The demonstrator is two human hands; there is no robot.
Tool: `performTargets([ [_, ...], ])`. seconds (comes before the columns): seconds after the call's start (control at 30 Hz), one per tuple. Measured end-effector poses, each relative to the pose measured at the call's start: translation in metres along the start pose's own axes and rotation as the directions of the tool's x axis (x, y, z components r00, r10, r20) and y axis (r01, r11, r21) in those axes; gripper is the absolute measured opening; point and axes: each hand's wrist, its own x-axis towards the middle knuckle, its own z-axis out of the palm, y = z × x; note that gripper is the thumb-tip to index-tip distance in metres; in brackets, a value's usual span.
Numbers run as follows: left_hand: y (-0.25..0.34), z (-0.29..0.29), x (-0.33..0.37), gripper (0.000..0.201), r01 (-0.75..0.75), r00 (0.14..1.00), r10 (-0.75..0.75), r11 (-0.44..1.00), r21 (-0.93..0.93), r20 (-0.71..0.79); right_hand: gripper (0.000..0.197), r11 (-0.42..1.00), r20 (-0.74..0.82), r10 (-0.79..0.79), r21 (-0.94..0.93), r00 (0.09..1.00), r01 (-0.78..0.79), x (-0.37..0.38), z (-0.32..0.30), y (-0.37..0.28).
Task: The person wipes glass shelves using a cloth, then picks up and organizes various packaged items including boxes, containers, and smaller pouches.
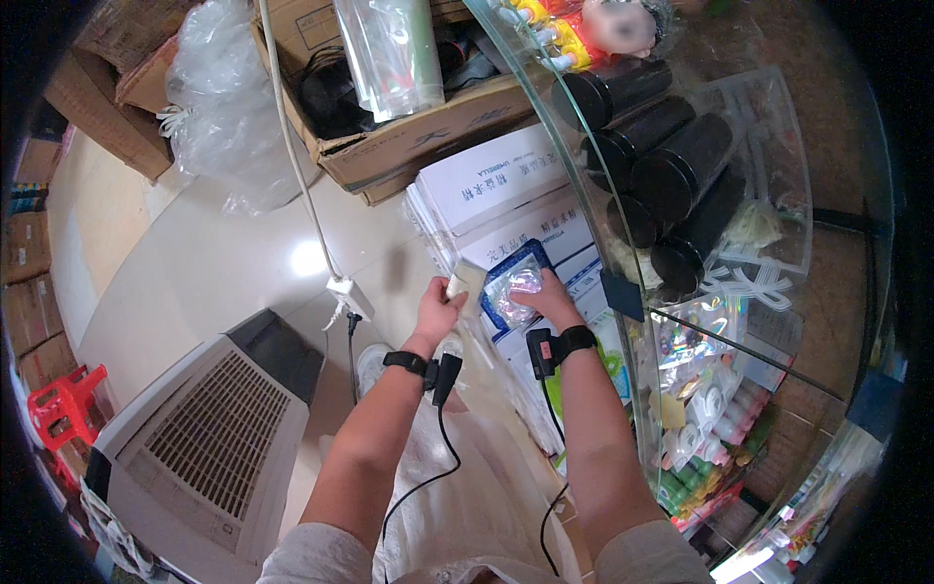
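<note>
My left hand (441, 308) is closed, thumb and fingers pinching a small cream-white piece (456, 287) whose kind I cannot make out. Just right of it, my right hand (553, 300) grips a shiny clear plastic packet (519, 282). Below the packet lies a flat blue-edged packet (531, 251); whether my fingers hold that too is unclear. Both are over a stack of white printed boxes (486, 190). Each wrist wears a black strap with a small device and a cable.
On the right, a curved glass shelf (574, 161) borders black cylinders (681, 165) and small packaged goods. A cardboard box (428, 136) stands ahead. To the left are a grilled white appliance (214, 428), a power strip (348, 295) on a hanging cord, and a red stool (66, 409).
</note>
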Motion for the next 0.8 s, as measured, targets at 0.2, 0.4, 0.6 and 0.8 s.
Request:
performTargets([
  [0.2,0.029,-0.016,-0.021,0.030,0.133,0.990,-0.125,0.984,-0.119,0.068,0.069,0.982,0.058,0.029,0.185,0.998,-0.039,-0.010,-0.010,0.002],
  [0.4,0.035,-0.030,-0.022,0.032,0.146,0.984,-0.142,0.989,-0.029,0.110,0.051,0.856,0.216,-0.064,0.513,0.974,-0.058,-0.031,-0.024,-0.029],
  [0.6,0.047,-0.031,-0.041,0.040,0.385,0.875,-0.266,0.889,-0.249,0.405,0.049,0.816,0.381,-0.240,0.578,0.893,-0.027,-0.055,-0.003,-0.064],
  [0.8,0.048,-0.047,-0.077,0.058,0.609,0.774,-0.184,0.478,-0.634,0.605,0.048,0.853,0.318,-0.330,0.504,0.889,0.136,-0.071,0.028,-0.095],
])
